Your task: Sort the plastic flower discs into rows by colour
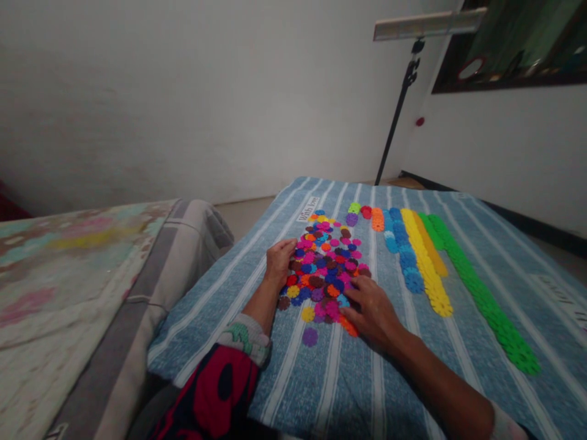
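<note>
A loose pile of small scalloped plastic discs (322, 264) in pink, blue, brown, orange and other colours lies on the striped cloth (275, 379). My left hand (279, 261) rests along the pile's left edge, fingers stretched forward and touching it. At the lower right edge, my right hand (372, 311) lies with its fingers apart over the discs, near an orange disc (349, 327). One purple disc (310, 337) sits alone in front of the pile. I see nothing clearly gripped in either hand, though some fingertips are hidden among the discs.
Right of the pile run overlapping rows of blue discs (407, 260), yellow discs (428, 275) and green discs (490, 311). Shorter groups include orange discs (377, 219) and red discs (365, 212). A patterned covered surface (82, 293) stands left; a black stand (393, 131) rises behind.
</note>
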Demonstrator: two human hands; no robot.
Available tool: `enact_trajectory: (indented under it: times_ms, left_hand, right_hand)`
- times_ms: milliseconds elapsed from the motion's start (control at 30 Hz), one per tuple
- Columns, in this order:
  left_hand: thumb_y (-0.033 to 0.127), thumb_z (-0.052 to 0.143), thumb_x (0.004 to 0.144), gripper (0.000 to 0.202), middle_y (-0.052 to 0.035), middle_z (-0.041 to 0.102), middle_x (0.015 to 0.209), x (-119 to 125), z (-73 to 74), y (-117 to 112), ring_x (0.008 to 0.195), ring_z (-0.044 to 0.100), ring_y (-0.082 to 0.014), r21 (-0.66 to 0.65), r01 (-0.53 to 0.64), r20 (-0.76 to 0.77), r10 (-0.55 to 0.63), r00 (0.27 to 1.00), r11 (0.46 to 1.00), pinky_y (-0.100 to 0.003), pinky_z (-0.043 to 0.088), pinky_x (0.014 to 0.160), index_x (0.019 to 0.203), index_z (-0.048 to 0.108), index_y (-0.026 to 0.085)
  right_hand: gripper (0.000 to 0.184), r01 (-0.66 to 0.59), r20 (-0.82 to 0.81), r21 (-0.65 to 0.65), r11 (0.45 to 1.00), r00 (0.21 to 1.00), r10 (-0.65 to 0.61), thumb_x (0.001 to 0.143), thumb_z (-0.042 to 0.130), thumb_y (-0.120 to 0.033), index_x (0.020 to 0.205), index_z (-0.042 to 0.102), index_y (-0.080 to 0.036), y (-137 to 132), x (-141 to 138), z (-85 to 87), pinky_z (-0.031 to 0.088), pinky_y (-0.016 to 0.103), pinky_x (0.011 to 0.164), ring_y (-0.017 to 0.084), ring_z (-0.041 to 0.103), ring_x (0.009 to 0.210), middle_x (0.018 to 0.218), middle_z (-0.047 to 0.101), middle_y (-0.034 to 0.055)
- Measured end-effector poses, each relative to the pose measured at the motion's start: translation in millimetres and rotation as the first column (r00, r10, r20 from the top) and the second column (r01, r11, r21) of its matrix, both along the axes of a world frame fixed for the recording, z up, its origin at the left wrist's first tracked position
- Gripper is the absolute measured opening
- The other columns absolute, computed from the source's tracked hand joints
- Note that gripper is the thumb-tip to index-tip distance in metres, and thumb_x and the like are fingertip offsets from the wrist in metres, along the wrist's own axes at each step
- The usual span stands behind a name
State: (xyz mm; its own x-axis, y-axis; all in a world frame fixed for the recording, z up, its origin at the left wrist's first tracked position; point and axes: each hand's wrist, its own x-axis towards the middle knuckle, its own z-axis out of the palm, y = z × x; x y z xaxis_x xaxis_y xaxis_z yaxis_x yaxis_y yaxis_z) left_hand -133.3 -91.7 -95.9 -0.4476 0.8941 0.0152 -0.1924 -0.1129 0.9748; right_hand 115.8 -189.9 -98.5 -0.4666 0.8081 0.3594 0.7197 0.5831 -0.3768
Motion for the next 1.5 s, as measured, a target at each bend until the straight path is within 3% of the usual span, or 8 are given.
enact_trajectory:
  times_ms: [133, 333, 500, 667, 900, 1033, 1267, 1500]
  left_hand:
    - [0.038, 0.083, 0.052, 0.032, -0.0041, 0.073, 0.077, -0.9, -0.6, 0.3, 0.084, 0.066, -0.0203, 0.011, 0.004, -0.014, -0.004, 1.000, 1.000, -0.034, 0.050, 0.087, 0.074, 0.075, 0.016]
    - [0.038, 0.081, 0.052, 0.032, -0.0036, 0.071, 0.073, 0.9, 3.6, -2.4, 0.082, 0.065, -0.0206, 0.002, 0.010, -0.024, -0.010, 1.000, 1.000, -0.035, 0.050, 0.085, 0.074, 0.076, 0.017]
    - [0.037, 0.081, 0.050, 0.030, -0.0042, 0.071, 0.073, 1.3, 6.8, -2.9, 0.083, 0.065, -0.0209, -0.008, -0.001, -0.033, 0.001, 0.999, 1.000, -0.033, 0.051, 0.082, 0.072, 0.076, 0.016]
    - [0.036, 0.081, 0.052, 0.030, -0.0045, 0.072, 0.077, -0.9, 7.2, 0.0, 0.083, 0.065, -0.0208, -0.012, -0.005, -0.045, 0.004, 0.999, 1.000, -0.034, 0.051, 0.083, 0.074, 0.076, 0.017]
    - [0.036, 0.082, 0.052, 0.030, -0.0057, 0.074, 0.080, -2.6, 6.3, 2.7, 0.085, 0.066, -0.0218, 0.001, -0.004, -0.056, 0.004, 0.998, 1.000, -0.035, 0.052, 0.085, 0.074, 0.077, 0.017]
    - [0.038, 0.082, 0.051, 0.033, -0.0059, 0.074, 0.078, -2.6, 6.8, 2.6, 0.084, 0.066, -0.0216, -0.011, -0.016, -0.072, 0.015, 0.997, 1.000, -0.034, 0.052, 0.083, 0.075, 0.077, 0.016]
    - [0.037, 0.081, 0.050, 0.031, -0.0050, 0.072, 0.075, -5.7, 2.8, 5.9, 0.082, 0.066, -0.0211, -0.010, -0.012, -0.072, 0.011, 0.997, 1.000, -0.033, 0.052, 0.081, 0.073, 0.076, 0.017]
    - [0.037, 0.082, 0.050, 0.031, -0.0048, 0.073, 0.075, -3.8, 4.0, 1.3, 0.082, 0.066, -0.0207, -0.006, -0.013, -0.043, 0.012, 0.999, 1.000, -0.033, 0.052, 0.081, 0.072, 0.076, 0.017]
  right_hand:
    - [0.014, 0.023, -0.033, -0.023, 0.999, 0.999, -0.024, 0.079, 0.070, -0.025, 0.093, 0.072, -0.021, 0.2, -6.8, 1.5, 0.045, 0.042, 0.092, 0.027, 0.055, 0.106, 0.108, 0.063, 0.0094]
    - [0.010, 0.050, -0.231, -0.139, 0.989, 0.970, -0.081, 0.074, 0.067, -0.013, 0.080, 0.070, -0.021, 6.7, -4.8, -2.8, 0.046, 0.040, 0.092, 0.024, 0.058, 0.103, 0.104, 0.065, 0.0078]
    - [0.009, 0.040, -0.425, -0.256, 0.966, 0.893, -0.149, 0.073, 0.064, -0.013, 0.069, 0.068, -0.021, 11.8, -3.5, -3.0, 0.047, 0.038, 0.093, 0.022, 0.062, 0.101, 0.096, 0.068, 0.0056]
    - [0.011, 0.067, -0.556, -0.271, 0.960, 0.804, -0.213, 0.072, 0.061, -0.017, 0.067, 0.069, -0.022, 19.1, 12.2, 10.2, 0.049, 0.038, 0.093, 0.023, 0.066, 0.099, 0.096, 0.072, 0.0062]
    - [0.014, 0.373, -0.343, -0.062, 0.926, 0.863, -0.371, 0.075, 0.061, -0.024, 0.069, 0.073, -0.023, 45.3, 107.8, 27.4, 0.047, 0.046, 0.098, 0.027, 0.066, 0.102, 0.102, 0.072, 0.0090]
    - [0.014, 0.435, -0.178, -0.029, 0.900, 0.884, -0.433, 0.074, 0.061, -0.022, 0.066, 0.073, -0.022, 54.7, 145.4, 23.9, 0.046, 0.043, 0.099, 0.026, 0.066, 0.103, 0.100, 0.073, 0.0086]
    - [0.017, 0.428, -0.071, -0.058, 0.902, 0.899, -0.431, 0.074, 0.059, -0.018, 0.068, 0.074, -0.021, 56.4, 147.6, 13.5, 0.049, 0.038, 0.093, 0.025, 0.068, 0.098, 0.095, 0.074, 0.0081]
    - [0.019, 0.433, -0.076, 0.058, 0.899, 0.900, -0.429, 0.082, 0.057, -0.028, 0.082, 0.075, -0.020, 51.6, 140.4, 6.6, 0.049, 0.043, 0.093, 0.027, 0.067, 0.097, 0.098, 0.074, 0.0109]
